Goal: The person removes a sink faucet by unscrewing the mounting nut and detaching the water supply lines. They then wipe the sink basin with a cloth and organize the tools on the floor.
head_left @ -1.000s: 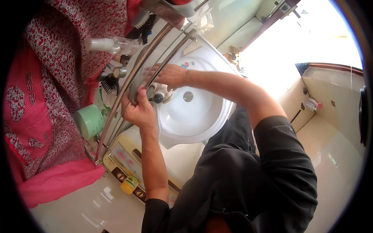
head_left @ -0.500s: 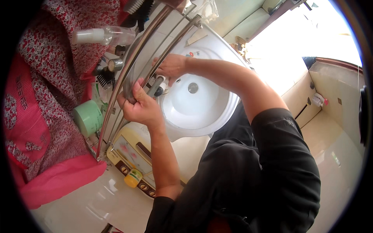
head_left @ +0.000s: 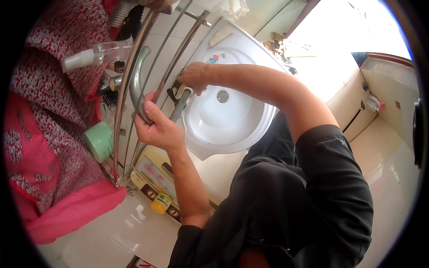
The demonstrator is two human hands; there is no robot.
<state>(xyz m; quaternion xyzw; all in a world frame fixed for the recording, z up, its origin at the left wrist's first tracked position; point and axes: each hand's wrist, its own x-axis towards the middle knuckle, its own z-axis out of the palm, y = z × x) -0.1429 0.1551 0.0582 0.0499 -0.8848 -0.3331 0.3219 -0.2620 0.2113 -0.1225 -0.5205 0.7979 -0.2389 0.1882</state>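
My left hand (head_left: 157, 125) is closed around a bent grey tube (head_left: 137, 78) that looks like a faucet spout. Its curved part rises behind a glass shelf edge and chrome rails. On the other side of this hand, a straight grey length runs up to a white ring beside the basin. My right hand (head_left: 195, 77) is bent down over the fitting at the left rim of the white washbasin (head_left: 263, 129). Its fingers are curled there, next to the white ring and a dark part. What they grip is mostly hidden.
Chrome shelf rails (head_left: 127, 91) stand close to my left hand. Around them are a clear spray bottle (head_left: 107, 52), a green tub (head_left: 98, 140) and red floral cloth (head_left: 53, 111). Below is a cream washing machine (head_left: 143, 174) with a yellow jar (head_left: 161, 204) on it.
The view has shifted slightly. The bent tube's curved part now shows more fully behind the rails. My right hand sits a little lower and the dark end by the basin is less visible.
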